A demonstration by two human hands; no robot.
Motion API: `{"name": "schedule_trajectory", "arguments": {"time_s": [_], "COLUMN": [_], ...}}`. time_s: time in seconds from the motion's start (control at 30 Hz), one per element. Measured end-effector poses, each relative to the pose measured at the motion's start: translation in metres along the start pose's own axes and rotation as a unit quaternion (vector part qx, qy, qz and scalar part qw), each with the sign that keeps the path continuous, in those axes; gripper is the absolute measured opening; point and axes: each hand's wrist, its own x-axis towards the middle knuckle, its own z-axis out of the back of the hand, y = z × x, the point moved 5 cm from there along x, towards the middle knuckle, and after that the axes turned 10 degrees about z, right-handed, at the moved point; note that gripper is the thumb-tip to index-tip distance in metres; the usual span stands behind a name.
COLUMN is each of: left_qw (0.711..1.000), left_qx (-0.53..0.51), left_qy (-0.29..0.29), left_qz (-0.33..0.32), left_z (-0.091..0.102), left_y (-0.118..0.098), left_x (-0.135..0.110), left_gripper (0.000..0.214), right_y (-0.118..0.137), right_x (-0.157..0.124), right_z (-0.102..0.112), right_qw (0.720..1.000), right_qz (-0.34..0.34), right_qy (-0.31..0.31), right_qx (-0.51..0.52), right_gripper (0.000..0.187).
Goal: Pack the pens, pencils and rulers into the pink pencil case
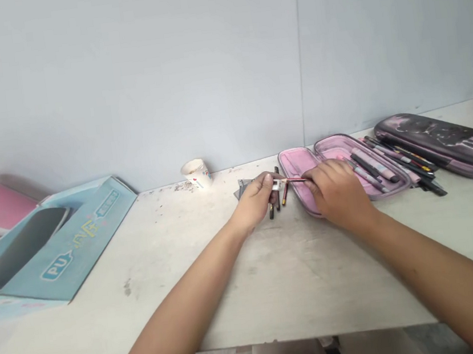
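Between thumb and fingers, my left hand (254, 200) pinches a small pale pencil sharpener (278, 185). My right hand (337, 190) grips a dark red pencil (296, 180), its bare wooden tip pointing left at the sharpener. Whether the tip touches the sharpener I cannot tell. Several more pencils (285, 195) lie on the table below and behind the left fingers, partly hidden. Under my right hand is an open pink pencil case (299, 160), with markers and pens (367, 169) in its right half.
A paper cup (197, 173) stands near the wall, dark crumbs beside it. At the right lie loose pens (415, 161) and a closed dark pencil case (443, 140). A light blue open box (84, 241) occupies the left of the white table (168, 254).
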Motion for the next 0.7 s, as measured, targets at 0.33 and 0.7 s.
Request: {"name": "schedule_trajectory", "arguments": {"time_s": [0.33, 0.7], "left_qw": [0.999, 0.996], "left_qx": [0.007, 0.031], "left_qy": [-0.042, 0.052], "left_qz": [0.02, -0.059], "left_z": [-0.001, -0.02], "left_y": [0.017, -0.003], "left_x": [-0.008, -0.033], "left_gripper": [0.037, 0.025], "right_y": [0.014, 0.026], "right_x": [0.002, -0.003], "right_z": [-0.005, 0.004], "right_qw": [0.998, 0.995], "right_qz": [0.041, 0.013], "right_qy": [0.045, 0.042], "right_qx": [0.032, 0.09], "right_gripper": [0.021, 0.024]}}
